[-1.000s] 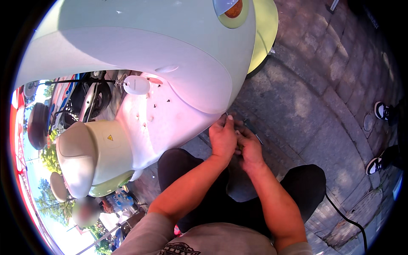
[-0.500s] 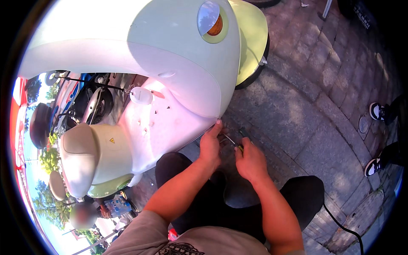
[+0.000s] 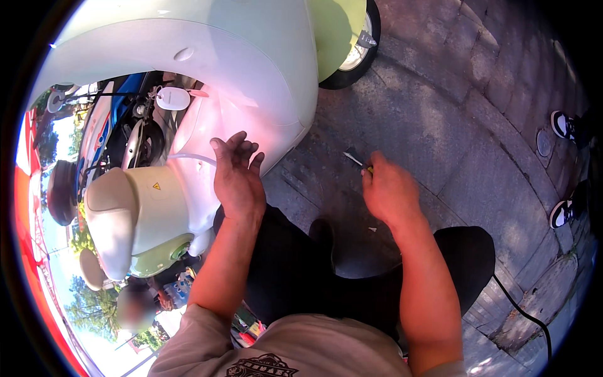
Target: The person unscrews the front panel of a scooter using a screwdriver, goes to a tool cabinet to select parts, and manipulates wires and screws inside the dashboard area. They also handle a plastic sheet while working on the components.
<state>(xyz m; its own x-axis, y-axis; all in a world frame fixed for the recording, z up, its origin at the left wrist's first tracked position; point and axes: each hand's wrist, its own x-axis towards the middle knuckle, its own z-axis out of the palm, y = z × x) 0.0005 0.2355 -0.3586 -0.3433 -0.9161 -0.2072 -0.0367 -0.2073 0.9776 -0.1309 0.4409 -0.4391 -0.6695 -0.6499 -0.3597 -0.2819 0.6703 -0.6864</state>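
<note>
My left hand (image 3: 239,176) is raised palm up over the pink-lit footboard (image 3: 207,107) of a pale white-and-green scooter (image 3: 264,56), fingers apart and loosely curled, with nothing visible in them. My right hand (image 3: 389,188) grips a screwdriver (image 3: 352,158) with a yellow handle and metal shaft, pointing up-left, just right of the scooter's lower edge. A white oval tag (image 3: 172,98) hangs at the footboard's upper left. The scooter's cream seat section (image 3: 157,207) lies left of my left hand, bearing a small yellow warning sticker. Some of the footboard is hidden behind my left hand.
Another motorbike (image 3: 119,119) stands beyond the scooter. A person's sneakers (image 3: 561,125) are on the pavement (image 3: 477,125) at the right, near a round metal cover (image 3: 545,143). A black cable (image 3: 534,317) runs at lower right. A person with a blurred head (image 3: 135,305) is at lower left.
My hands have separated: the left moved up-left from the footboard's corner and opened, the right moved right with the screwdriver. The view has shifted, showing the scooter's wheel.
</note>
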